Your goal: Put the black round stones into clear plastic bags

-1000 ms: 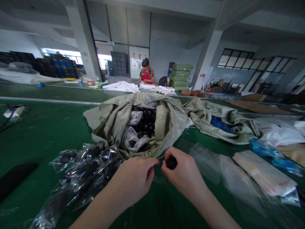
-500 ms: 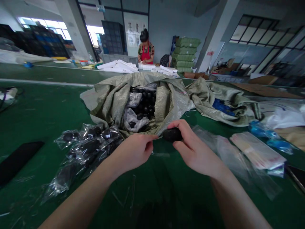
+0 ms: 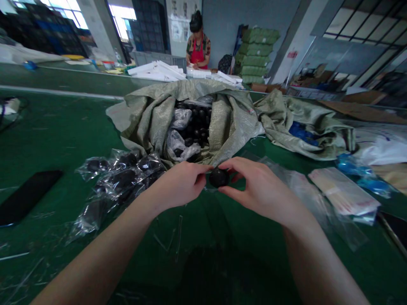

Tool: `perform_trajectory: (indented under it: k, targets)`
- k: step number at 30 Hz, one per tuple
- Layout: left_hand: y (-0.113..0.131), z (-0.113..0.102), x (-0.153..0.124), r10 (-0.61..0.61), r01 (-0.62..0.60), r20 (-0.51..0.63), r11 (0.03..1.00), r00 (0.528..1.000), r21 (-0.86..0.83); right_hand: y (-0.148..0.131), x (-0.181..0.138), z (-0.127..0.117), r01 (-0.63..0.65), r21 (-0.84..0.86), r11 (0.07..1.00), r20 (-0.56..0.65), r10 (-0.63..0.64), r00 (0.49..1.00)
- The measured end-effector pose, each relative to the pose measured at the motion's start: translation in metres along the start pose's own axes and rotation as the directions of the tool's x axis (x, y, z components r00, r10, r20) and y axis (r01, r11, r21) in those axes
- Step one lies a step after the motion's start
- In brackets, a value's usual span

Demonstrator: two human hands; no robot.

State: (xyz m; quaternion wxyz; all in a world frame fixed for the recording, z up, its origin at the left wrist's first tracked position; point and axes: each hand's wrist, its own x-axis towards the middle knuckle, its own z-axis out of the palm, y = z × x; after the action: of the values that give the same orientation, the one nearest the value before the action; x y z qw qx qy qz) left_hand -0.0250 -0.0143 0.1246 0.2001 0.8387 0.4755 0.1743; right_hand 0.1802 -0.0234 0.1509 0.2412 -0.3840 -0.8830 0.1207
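Note:
My right hand (image 3: 246, 178) grips a dark, smooth, egg-shaped black piece (image 3: 218, 177) between thumb and fingers. Close beside it, my left hand (image 3: 186, 182) is closed in a pinch, its fingertips near the piece. A faint edge of clear film by those fingertips looks like a clear plastic bag, mostly hidden. Behind both hands, an open woven sack (image 3: 235, 123) holds many similar black pieces (image 3: 199, 123) and some crumpled plastic. Left of my left hand lies a pile of black pieces wrapped in clear bags (image 3: 122, 180).
Flat clear bags (image 3: 343, 190) lie to the right on the green table (image 3: 79, 131). A second sack (image 3: 276, 112) with blue items stands behind them. A black flat object (image 3: 27, 197) lies at left. Across the table, a person in a red apron (image 3: 197, 55) works by white pieces.
The black piece in my right hand has moved left, close against my left fingertips, and turned end-on. The camera view has tipped slightly downward.

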Motion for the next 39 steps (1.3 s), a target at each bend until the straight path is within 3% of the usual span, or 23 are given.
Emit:
perform_trajectory:
  k: [7, 30, 34, 39]
  targets:
    - [-0.002, 0.0, 0.0, 0.021, -0.021, -0.002, 1.0, 1.0, -0.016, 0.0, 0.001, 0.008, 0.044, -0.022, 0.999, 0.022, -0.043, 0.999]
    - [-0.003, 0.003, 0.003, 0.034, -0.033, -0.012, 0.999, 0.999, 0.043, 0.0, 0.005, 0.029, -0.042, -0.138, 0.99, 0.018, 0.044, 0.999]
    - [-0.004, 0.002, 0.005, 0.0, 0.0, -0.005, 0.999, 1.0, 0.04, 0.002, 0.004, 0.022, -0.033, -0.085, 0.996, 0.066, 0.039, 0.997]
    - [-0.009, 0.004, 0.007, -0.033, 0.034, -0.025, 0.999, 0.999, 0.041, 0.014, 0.003, 0.019, -0.106, -0.042, 0.993, 0.226, 0.113, 0.968]
